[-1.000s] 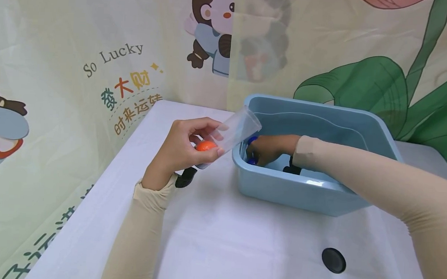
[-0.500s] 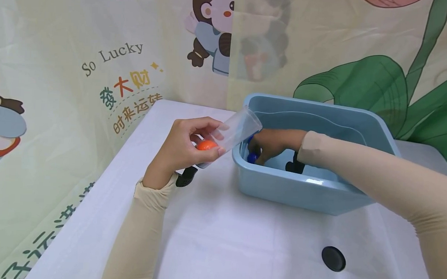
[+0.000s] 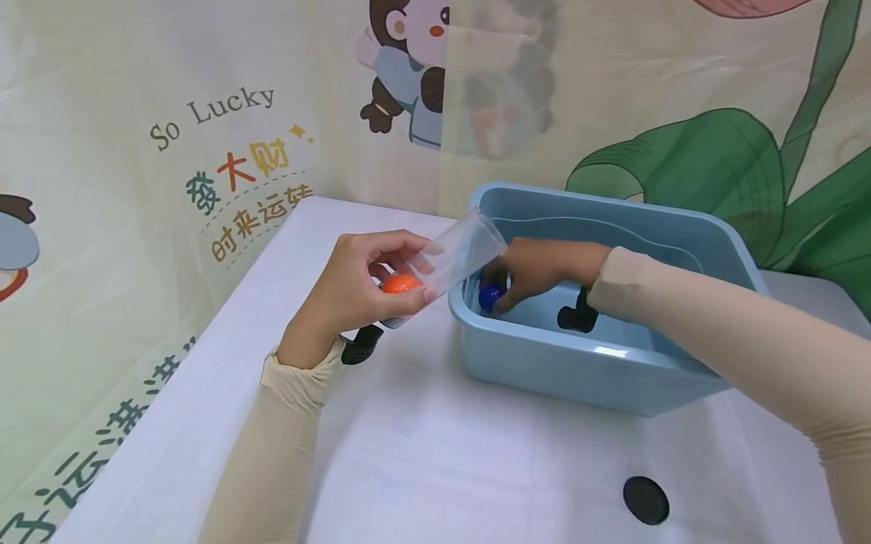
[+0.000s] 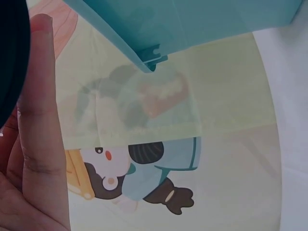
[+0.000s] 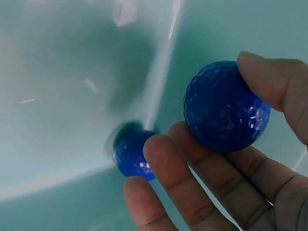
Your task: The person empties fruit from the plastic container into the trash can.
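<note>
My left hand (image 3: 337, 288) grips a clear plastic tube (image 3: 463, 253), tilted with its mouth up toward the left rim of a light blue tub (image 3: 562, 364). An orange ball (image 3: 401, 284) sits low in that tube. Inside the tub's left end, my right hand (image 3: 536, 267) pinches a blue golf ball (image 5: 226, 106) between thumb and fingers. A second blue golf ball (image 5: 134, 154) lies in the tub's corner, just beyond the fingertips in the right wrist view; the head view hides it behind the hand.
A black disc (image 3: 646, 500) lies on the white table (image 3: 436, 464), in front of the tub. Printed cloth (image 3: 381, 174) hangs behind and to the left. A black wrist mount (image 3: 578, 313) sits under the right wrist, inside the tub.
My right hand has risen slightly and shifted right inside the tub, bringing the pinched blue golf ball into clearer view. The left hand and its tube have stayed almost still.
</note>
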Motion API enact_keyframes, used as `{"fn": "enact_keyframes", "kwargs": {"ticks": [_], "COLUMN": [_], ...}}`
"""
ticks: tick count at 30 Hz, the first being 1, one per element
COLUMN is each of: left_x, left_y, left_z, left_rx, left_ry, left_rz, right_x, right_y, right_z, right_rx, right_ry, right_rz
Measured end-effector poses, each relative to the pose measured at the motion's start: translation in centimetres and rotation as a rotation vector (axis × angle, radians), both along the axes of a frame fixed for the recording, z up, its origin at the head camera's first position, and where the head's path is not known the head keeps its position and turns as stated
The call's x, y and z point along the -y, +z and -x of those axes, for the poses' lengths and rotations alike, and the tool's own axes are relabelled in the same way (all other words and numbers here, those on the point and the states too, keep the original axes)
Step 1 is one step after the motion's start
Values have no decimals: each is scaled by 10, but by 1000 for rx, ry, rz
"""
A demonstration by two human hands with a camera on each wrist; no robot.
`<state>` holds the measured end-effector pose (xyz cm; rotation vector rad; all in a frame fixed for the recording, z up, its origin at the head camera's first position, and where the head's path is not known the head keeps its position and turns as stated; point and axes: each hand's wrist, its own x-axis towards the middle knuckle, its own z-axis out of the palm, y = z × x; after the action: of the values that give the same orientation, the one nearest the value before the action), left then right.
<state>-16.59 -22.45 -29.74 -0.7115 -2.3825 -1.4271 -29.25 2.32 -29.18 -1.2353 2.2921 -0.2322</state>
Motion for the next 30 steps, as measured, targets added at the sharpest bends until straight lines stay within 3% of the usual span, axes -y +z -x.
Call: {"fn": "enact_keyframes", "kwargs": {"ticks": [11,30], "left_x": [-1,-5], "left_y": [0,0], "left_z": [-1,1], "left_rx": [10,3], "left_ry": [-3,-7], "left_rz": [3,-6], "right_x": [-10,-27], "right_y": [15,40], "right_z": [-2,-2], "right_rx": [-36,-88], "right_ry": [-49,-53], "right_rz": [43,147]}}
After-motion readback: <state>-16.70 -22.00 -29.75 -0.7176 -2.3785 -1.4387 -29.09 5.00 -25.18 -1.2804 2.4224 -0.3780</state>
